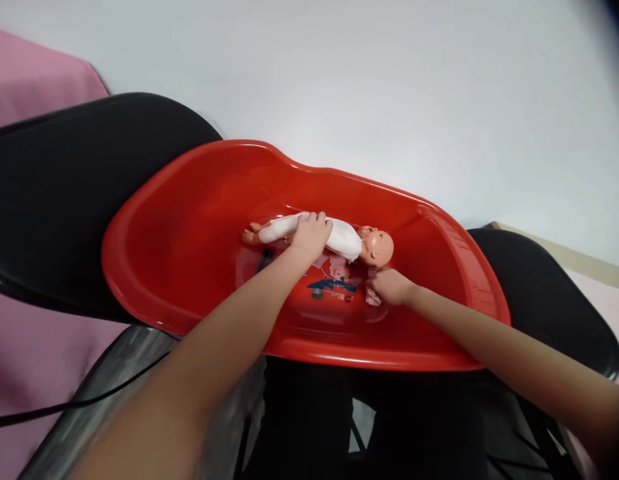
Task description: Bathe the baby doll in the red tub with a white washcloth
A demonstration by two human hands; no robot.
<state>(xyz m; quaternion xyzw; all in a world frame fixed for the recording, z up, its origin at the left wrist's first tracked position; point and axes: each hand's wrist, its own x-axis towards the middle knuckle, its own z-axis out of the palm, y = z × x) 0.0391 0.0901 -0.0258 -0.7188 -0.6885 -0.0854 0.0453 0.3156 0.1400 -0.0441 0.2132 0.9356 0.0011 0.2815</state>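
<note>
the baby doll [334,239] lies on its back along the floor of the red tub [154,267], head toward the right, feet toward the left. it wears a white garment over torso and legs; head and feet are bare.

the left hand [311,233] rests palm down on the doll's midsection, fingers curled over the white garment and wrapped partly around the body. the doll's legs extend to the left of this hand, the chest and head to its right.

the right hand [389,285] sits just below and beside the doll's head, on the tub floor. its fingers are drawn together around a small pale item [373,298]; what that item is cannot be told. whether the hand touches the head cannot be told.

a printed picture [332,285] marks the tub floor between the two hands, below the doll.

the tub rests across two black chair seats [54,200], one at the left, one at the right. a pink cloth [29,73] shows at the far left, against a white wall [389,80].
</note>
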